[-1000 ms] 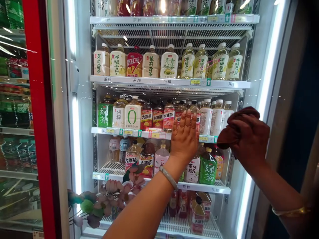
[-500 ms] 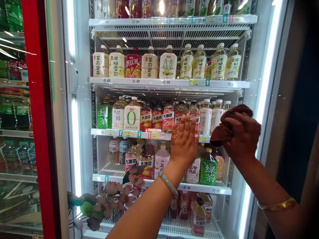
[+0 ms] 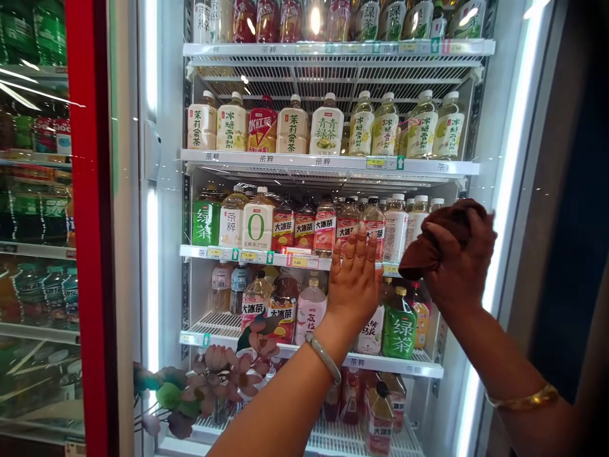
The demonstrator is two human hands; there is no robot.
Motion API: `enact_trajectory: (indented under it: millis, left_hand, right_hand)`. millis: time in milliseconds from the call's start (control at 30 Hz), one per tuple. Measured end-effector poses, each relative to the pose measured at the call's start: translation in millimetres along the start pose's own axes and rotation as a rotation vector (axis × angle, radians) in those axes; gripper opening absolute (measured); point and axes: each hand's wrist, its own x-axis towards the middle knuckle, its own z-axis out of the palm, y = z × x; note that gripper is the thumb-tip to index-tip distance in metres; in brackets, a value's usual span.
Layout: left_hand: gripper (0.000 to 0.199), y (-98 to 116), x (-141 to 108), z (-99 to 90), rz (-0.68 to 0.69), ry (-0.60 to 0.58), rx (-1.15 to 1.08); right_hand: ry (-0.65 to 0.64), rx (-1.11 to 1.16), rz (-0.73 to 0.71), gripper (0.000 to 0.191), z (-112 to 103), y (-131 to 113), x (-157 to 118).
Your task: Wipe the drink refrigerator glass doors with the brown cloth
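Note:
My left hand [image 3: 354, 273] lies flat with its fingers stretched upward against the glass door of a lit drinks fridge, in front of the middle shelf. A pale bangle [image 3: 324, 358] circles that wrist. To the right, my right hand [image 3: 461, 266] grips a bunched dark brown cloth [image 3: 445, 235] near the door's right side. A gold bangle [image 3: 523, 400] is on the right wrist. Behind the glass stand bottled teas, among them a green bottle [image 3: 398, 327] below and between my hands. The cloth hides the right end of the middle shelf.
Several wire shelves hold rows of bottles, with price tags along a shelf edge [image 3: 247, 256]. Pink artificial-looking flowers [image 3: 223, 374] show at the lower left. A red frame post [image 3: 88, 222] separates another stocked fridge on the left. A bright light strip [image 3: 504, 165] runs up the right side.
The view has shifted slightly, so the shelves appear a little to the right and lower. My right hand has turned a little around the cloth. My left hand remains flat on the glass.

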Motion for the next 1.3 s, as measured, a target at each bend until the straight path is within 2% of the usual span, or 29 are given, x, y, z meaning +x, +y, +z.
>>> enact_trajectory:
  millis: [67, 200, 267, 367, 467, 533, 600, 700, 833, 900, 967, 1100, 1167, 1233, 1300]
  left_hand:
    - [0.079, 1, -1, 0.2, 0.0, -0.005, 0.007]
    - [0.076, 2, -2, 0.5, -0.01, -0.003, 0.014]
    - [0.075, 2, -1, 0.2, -0.01, 0.006, 0.018]
    - [0.074, 2, -1, -0.4, 0.001, 0.014, 0.019]
    - [0.074, 2, -1, -0.4, 0.002, 0.012, 0.011]
    - [0.075, 1, -1, 0.1, 0.0, 0.02, 0.007]
    - [0.075, 1, -2, 0.9, 0.0, 0.026, 0.004]
    - [0.076, 1, -3, 1.5, 0.0, 0.012, -0.003]
    - [0.075, 2, -3, 0.7, -0.004, 0.013, 0.004]
    - [0.074, 3, -2, 0.1, -0.004, 0.024, 0.012]
    - [0.074, 3, -2, 0.0, 0.001, 0.025, 0.008]
    - [0.075, 2, -2, 0.7, 0.007, 0.019, -0.012]
    - [0.075, 1, -3, 1.4, 0.007, 0.029, -0.011]
    - [0.077, 1, -4, 2.0, 0.007, 0.035, -0.008]
    - [0.078, 1, -4, 2.3, 0.005, 0.031, -0.008]
  right_hand:
    - [-0.026, -0.017, 0.048, 0.05, -5, -7, -21]
    - [-0.134, -0.046, -0.018, 0.067, -20, -51, -69]
    - [-0.187, -0.038, -0.026, 0.076, -23, -67, -78]
    - [-0.193, -0.024, -0.07, 0.075, -18, -64, -64]
    - [-0.129, -0.017, -0.163, 0.059, -5, -33, -32]
    - [-0.078, -0.041, -0.15, 0.051, 2, -14, -16]
    - [-0.034, -0.077, -0.103, 0.048, 3, -7, -14]
    - [-0.06, -0.089, -0.041, 0.057, -7, -21, -36]
    - [-0.228, -0.038, -0.025, 0.079, -29, -55, -73]
    - [-0.307, -0.007, -0.026, 0.082, -34, -64, -77]
    - [-0.335, 0.026, -0.013, 0.075, -31, -63, -67]
    - [-0.162, -0.026, -0.026, 0.049, -9, -38, -30]
    - [-0.075, -0.064, -0.073, 0.043, 0, -22, -17]
    - [-0.021, -0.054, -0.083, 0.04, 2, -12, -19]
    - [0.025, -0.043, -0.035, 0.037, -3, -15, -34]
